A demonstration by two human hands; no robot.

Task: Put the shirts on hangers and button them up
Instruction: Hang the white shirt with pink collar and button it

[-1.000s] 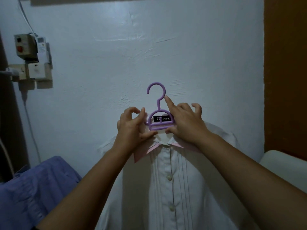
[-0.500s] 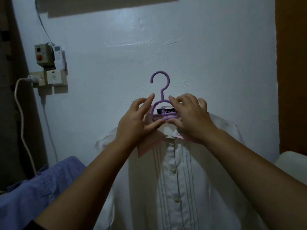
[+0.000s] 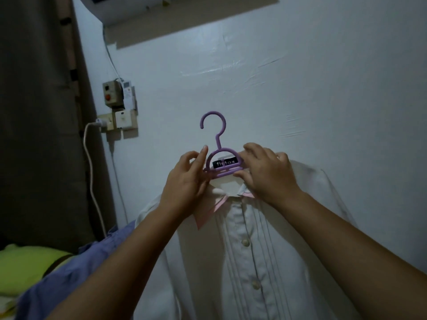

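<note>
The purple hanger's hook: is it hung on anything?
No, the purple hanger shows its hook free before the bare wall, held up by both hands.

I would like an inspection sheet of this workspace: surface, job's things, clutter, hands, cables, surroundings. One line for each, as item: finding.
Surface: nothing seen; no table in view, the work is held up before a pale wall.
Job's things: white shirt on a purple hanger, front buttons done up; a blue shirt lies lower left, not on a hanger.
Clutter: a yellow-green cushion at the left edge.
Hands: left hand and right hand both grip at the collar beside the hanger's neck.
Cables: a white cord hangs from the wall socket; a thin wire runs up from the switch box.
Surroundings: dark curtain on the left.
</note>
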